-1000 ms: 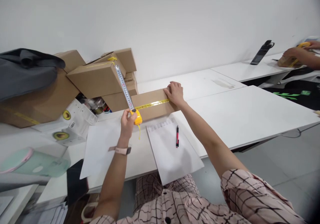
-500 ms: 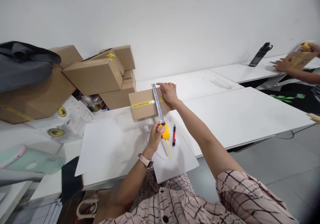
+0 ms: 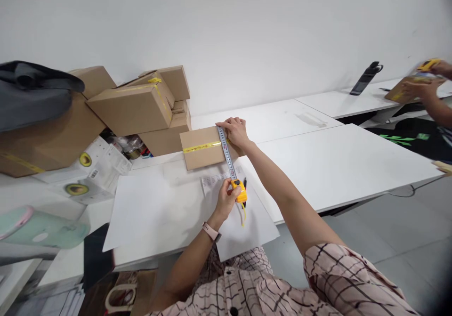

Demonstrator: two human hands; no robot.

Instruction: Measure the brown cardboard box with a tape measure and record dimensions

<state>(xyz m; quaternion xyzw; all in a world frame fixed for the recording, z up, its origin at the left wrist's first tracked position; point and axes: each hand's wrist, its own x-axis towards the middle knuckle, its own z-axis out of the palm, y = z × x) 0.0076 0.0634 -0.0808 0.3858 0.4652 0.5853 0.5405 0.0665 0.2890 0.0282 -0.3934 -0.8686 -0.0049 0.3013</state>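
Note:
My left hand is closed around the yellow case of a tape measure, in front of a cardboard box. The metal blade runs from the case across the top of the box to its far edge. There my right hand presses the blade's end with a finger, its other fingers bent over the box's right part. Yellow tape bands the box. Under the tape measure case lies a sheet of paper with printing at its top. A pen is partly hidden behind the case.
Stacked cardboard boxes and a white carton with avocado pictures stand at left, near a pale green bottle. A dark bottle stands at back right. Beside it, another person's hands hold a box and a yellow tape measure.
The tape measure case has shifted right and slightly toward me, now covering part of the pen. My right finger has moved onto the blade's end. The other person's box has been tilted up.

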